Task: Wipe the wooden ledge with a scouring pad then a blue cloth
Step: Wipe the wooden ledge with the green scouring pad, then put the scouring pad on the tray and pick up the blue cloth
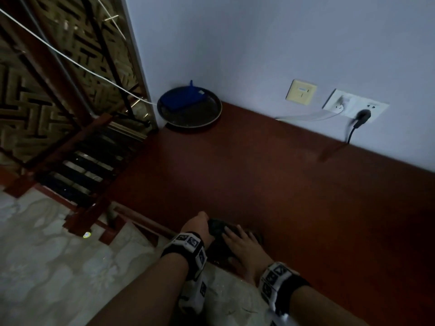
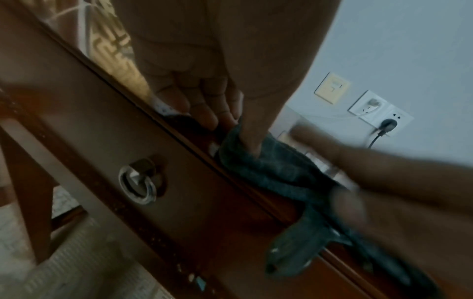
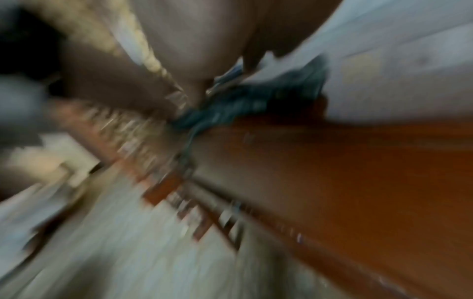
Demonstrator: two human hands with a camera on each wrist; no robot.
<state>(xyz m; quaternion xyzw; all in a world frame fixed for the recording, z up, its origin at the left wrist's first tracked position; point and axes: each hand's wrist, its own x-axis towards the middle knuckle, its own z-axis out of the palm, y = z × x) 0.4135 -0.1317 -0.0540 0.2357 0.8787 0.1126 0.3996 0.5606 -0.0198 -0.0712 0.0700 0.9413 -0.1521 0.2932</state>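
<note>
Left hand [image 1: 196,225] pinches a dark cloth [image 2: 271,172] at the wooden ledge [image 1: 270,175] edge. Right hand [image 1: 240,243] lies flat on it, fingers straight

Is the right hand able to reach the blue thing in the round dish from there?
Probably yes, with a long stretch. The right hand lies on the dark cloth at the near edge; bare ledge separates it from the blue pad in the dish.

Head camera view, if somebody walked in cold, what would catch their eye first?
Probably the two hands at the near edge of the reddish-brown wooden ledge: the left hand grips a dark blue-grey cloth while the right hand lies on it with fingers extended. Next, the round dark tray in the far corner against the wall, holding a bright blue scouring pad.
</note>
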